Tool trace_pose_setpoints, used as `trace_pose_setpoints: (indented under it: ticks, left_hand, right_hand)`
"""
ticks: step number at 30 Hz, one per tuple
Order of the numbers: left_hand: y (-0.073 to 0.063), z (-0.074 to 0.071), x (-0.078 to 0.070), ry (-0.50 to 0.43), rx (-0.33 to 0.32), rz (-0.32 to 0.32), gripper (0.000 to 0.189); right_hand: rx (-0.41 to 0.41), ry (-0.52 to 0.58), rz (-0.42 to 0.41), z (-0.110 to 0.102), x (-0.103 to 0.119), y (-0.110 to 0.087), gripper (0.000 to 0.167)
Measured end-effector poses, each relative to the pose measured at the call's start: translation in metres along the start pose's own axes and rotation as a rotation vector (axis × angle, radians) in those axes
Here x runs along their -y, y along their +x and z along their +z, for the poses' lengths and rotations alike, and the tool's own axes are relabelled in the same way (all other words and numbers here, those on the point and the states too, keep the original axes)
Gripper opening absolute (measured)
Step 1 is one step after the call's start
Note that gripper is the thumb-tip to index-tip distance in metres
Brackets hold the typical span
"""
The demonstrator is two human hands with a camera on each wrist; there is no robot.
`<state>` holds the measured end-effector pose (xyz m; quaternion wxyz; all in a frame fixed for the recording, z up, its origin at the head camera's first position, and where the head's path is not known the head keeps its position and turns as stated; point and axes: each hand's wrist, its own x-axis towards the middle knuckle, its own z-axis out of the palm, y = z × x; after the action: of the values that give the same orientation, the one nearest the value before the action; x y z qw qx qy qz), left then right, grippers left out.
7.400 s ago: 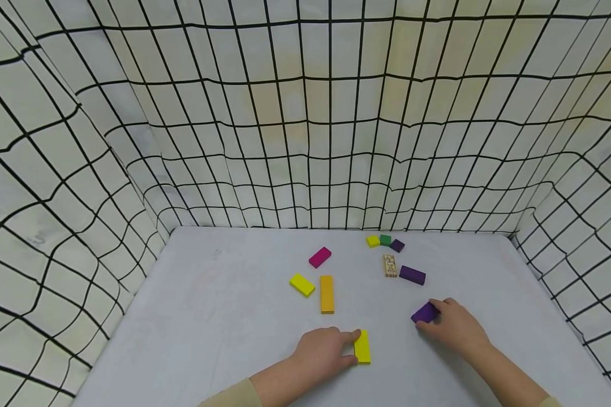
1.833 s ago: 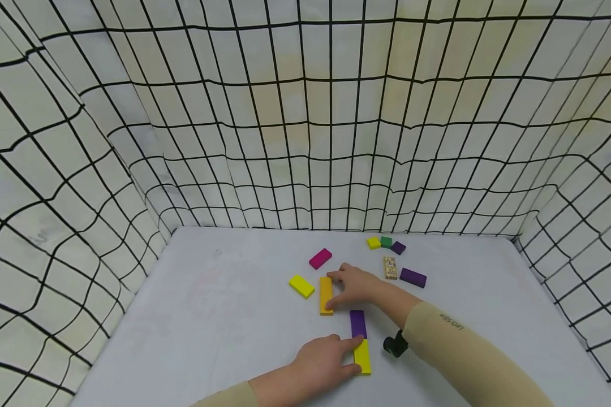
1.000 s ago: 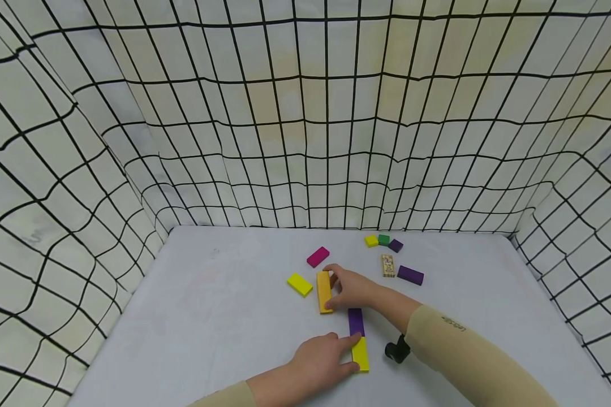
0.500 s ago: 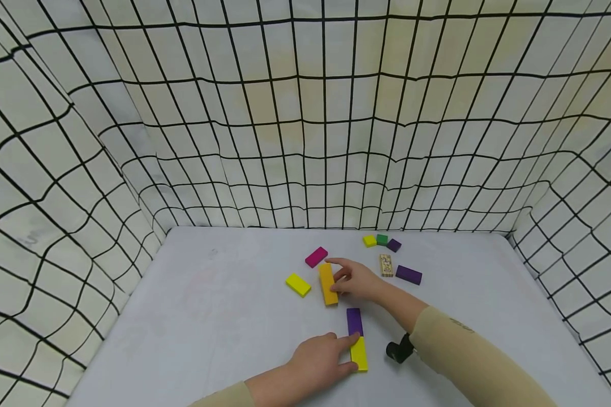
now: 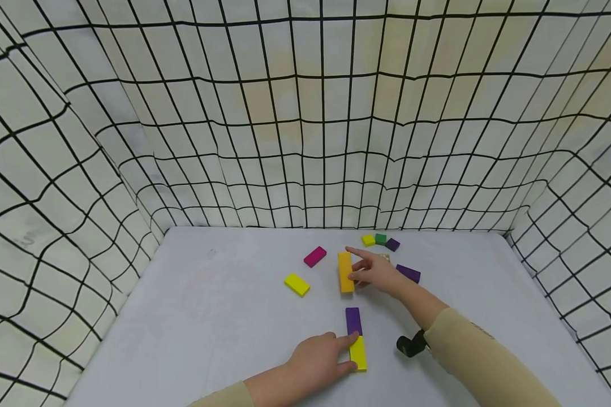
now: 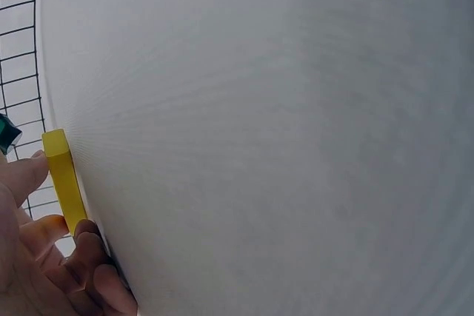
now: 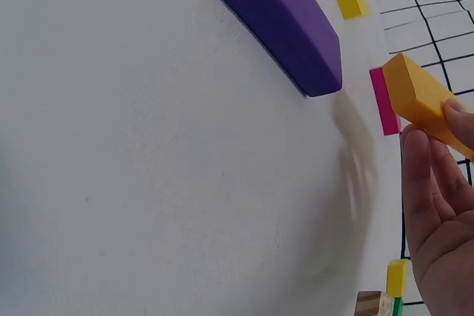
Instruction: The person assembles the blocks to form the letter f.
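A yellow block (image 5: 358, 356) lies near the front of the white table, pinched between the thumb and index finger of my left hand (image 5: 317, 357). End to end with it, on the far side, lies a purple block (image 5: 353, 320); the left index fingertip is right at their joint. My right hand (image 5: 379, 274) holds an orange block (image 5: 345, 273) by its right side, beyond the purple one. In the right wrist view, the orange block (image 7: 416, 96) is gripped between thumb and fingers, raised over the table.
Left of the right hand lie a magenta block (image 5: 315, 256) and another yellow block (image 5: 297, 284). Small yellow (image 5: 368, 240), green (image 5: 381, 239) and dark purple (image 5: 392, 245) pieces sit at the back. A dark purple block (image 5: 408, 273) is partly behind the right hand. Black-grid walls (image 5: 323, 141) enclose the table.
The purple block has come from the right to the yellow block's far end. My right hand has then taken the orange block, lifted it and carried it right and away. The left hand keeps its pinch.
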<state>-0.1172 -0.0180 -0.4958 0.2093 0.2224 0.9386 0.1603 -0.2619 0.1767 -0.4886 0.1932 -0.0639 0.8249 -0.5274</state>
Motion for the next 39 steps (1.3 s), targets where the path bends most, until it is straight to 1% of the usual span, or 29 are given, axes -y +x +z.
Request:
trace_pose_setpoints:
  ticks: [4,14,19,26,33,39]
  left_hand:
    - [0.0,0.0,0.0,0.001,0.002,0.0,0.053]
    - [0.0,0.0,0.001,0.004,-0.001,0.002,0.053]
    - [0.0,0.0,0.001,0.006,-0.003,0.004,0.053]
    - [0.0,0.0,0.001,0.007,-0.014,0.015,0.053]
    - [0.001,0.002,0.001,-0.01,-0.003,0.019,0.054]
    - [0.001,0.001,0.002,-0.017,-0.001,0.02,0.054]
  right_hand:
    - [0.003,-0.008,0.007,-0.002,-0.002,-0.001,0.073]
    - [-0.013,-0.049,0.059,0.003,-0.02,0.001,0.071]
    - [-0.018,-0.062,0.083,0.006,-0.019,-0.003,0.069]
    - [-0.02,-0.174,0.08,0.004,-0.015,-0.007,0.067]
    - [-0.023,-0.226,0.088,0.006,-0.017,-0.007,0.065]
    - [-0.009,-0.276,0.058,0.007,-0.019,-0.005,0.061]
